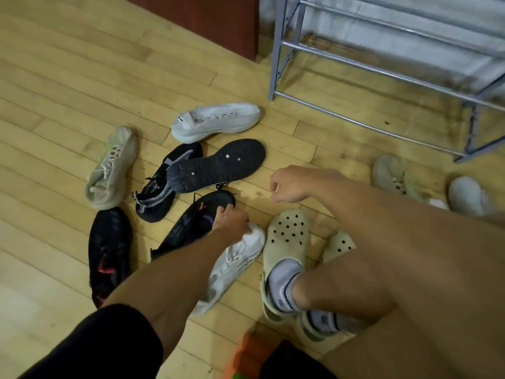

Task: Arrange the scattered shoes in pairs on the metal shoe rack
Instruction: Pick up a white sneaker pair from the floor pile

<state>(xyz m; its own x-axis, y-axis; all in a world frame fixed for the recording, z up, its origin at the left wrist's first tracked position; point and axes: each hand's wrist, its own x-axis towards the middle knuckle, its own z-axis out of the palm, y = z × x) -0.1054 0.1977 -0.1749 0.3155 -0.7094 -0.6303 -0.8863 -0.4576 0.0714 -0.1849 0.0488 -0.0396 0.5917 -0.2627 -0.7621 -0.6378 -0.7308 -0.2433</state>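
Open floor (314, 138) strip runs 12 to 2 o'clock, between the shoe pile and the metal shoe rack (276, 50); a hand passes freely there. Rack tiers open, wide gaps between rails. Pile blocks 8 to 11 o'clock: white sneaker (216, 120), upturned black shoe (218, 165), black sneaker (155, 192), packed close. Foot in a clog (287, 242) blocks 5 o'clock. Two pale shoes (393, 176) sit at 3 o'clock by the rack's leg.

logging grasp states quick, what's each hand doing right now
left hand: fingers curled round the toe of the white sneaker nearest the person, apparently gripping it
right hand: loosely curled, holding nothing, so open
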